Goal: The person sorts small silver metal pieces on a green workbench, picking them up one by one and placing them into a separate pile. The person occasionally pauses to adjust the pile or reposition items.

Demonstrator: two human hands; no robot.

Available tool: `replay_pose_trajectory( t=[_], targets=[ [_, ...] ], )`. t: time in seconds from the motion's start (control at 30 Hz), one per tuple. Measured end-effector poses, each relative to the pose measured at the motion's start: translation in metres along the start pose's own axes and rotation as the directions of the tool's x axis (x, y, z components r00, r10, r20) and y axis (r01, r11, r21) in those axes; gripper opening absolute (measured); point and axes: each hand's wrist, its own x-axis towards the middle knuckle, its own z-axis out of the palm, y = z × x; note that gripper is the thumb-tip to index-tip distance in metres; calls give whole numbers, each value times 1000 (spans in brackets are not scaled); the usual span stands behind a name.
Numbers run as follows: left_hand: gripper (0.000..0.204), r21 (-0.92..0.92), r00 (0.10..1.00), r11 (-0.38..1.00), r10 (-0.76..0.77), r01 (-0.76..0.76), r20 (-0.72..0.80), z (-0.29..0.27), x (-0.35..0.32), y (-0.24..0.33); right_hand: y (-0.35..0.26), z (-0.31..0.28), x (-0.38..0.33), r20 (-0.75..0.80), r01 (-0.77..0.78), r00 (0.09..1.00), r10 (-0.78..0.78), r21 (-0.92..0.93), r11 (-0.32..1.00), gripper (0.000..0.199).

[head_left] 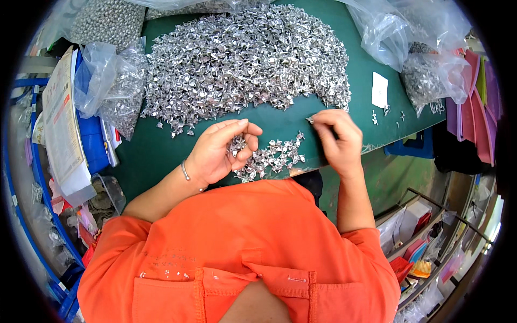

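Note:
My left hand (215,151), with a metal bracelet (185,170) at the wrist, is curled around several small silvery metal pieces (235,145). Between the thumb and fingers of my right hand (343,141) is one small metal piece (309,120), held just above the green tabletop (258,116). A loose small pile (280,156) of like pieces lies between my hands, near the table's front edge. Beyond both hands spreads a large heap (245,64) of the same pointed, shiny pieces. Their exact kind is too small to make out.
Clear plastic bags of metal parts stand at left (126,89) and right (425,81). A white paper slip (379,90) lies on the right, with a few loose pieces (375,117) near it. Papers (64,118) and a blue folder (97,140) flank the table's left side.

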Motion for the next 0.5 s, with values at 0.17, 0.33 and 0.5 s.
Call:
replay_pose_trajectory(
  t=[0.17,0.33,0.5],
  targets=[
    [32,7,1000,1000,-7,7,-1,1,0,1,9,-3,-7,-195,-160,965,177,98,982,10],
    [33,15,1000,1000,-5,5,-22,4,-2,1,1,14,-9,-37,-33,999,29,-92,995,20],
    [37,36,1000,999,12,-12,-6,-2,2,-3,-24,14,-2,-80,-64,994,72,106,992,16]
  ],
)
